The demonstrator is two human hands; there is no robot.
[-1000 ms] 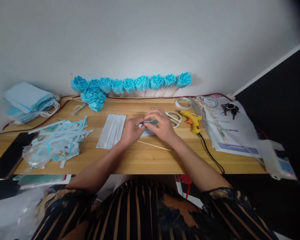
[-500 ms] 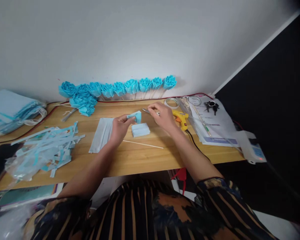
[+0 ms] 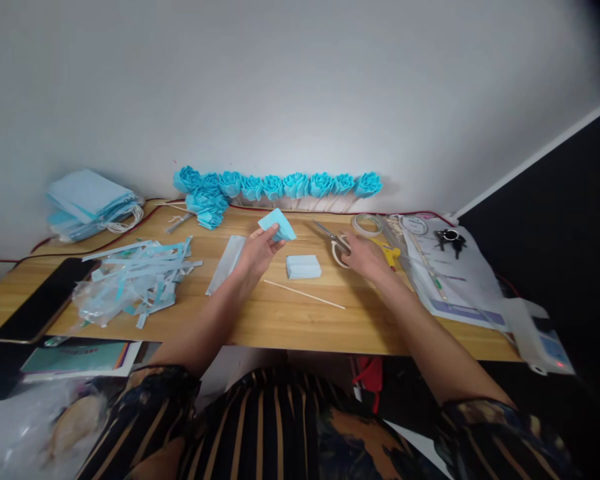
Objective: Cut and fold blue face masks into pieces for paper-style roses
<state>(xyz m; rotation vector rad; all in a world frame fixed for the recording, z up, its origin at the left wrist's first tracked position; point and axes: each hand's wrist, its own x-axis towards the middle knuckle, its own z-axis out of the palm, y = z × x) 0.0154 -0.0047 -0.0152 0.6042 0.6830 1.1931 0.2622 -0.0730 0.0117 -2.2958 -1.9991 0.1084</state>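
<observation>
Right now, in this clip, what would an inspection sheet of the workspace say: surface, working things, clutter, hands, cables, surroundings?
Surface: wooden table.
Working things: blue square, scissors, stack of pale-blue pieces, thin stick in front of the stack.
Clutter: heap of cut strips beside a black phone.
Hands: left hand holds the blue square; right hand at the scissors' handles, grip unclear.
Cables: red cable along the back edge.
Surroundings: white wall, with blue flowers lined up before it.

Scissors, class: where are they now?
Head view: the scissors are in the right hand, right of the pale blue stack and left of the glue gun.
</observation>
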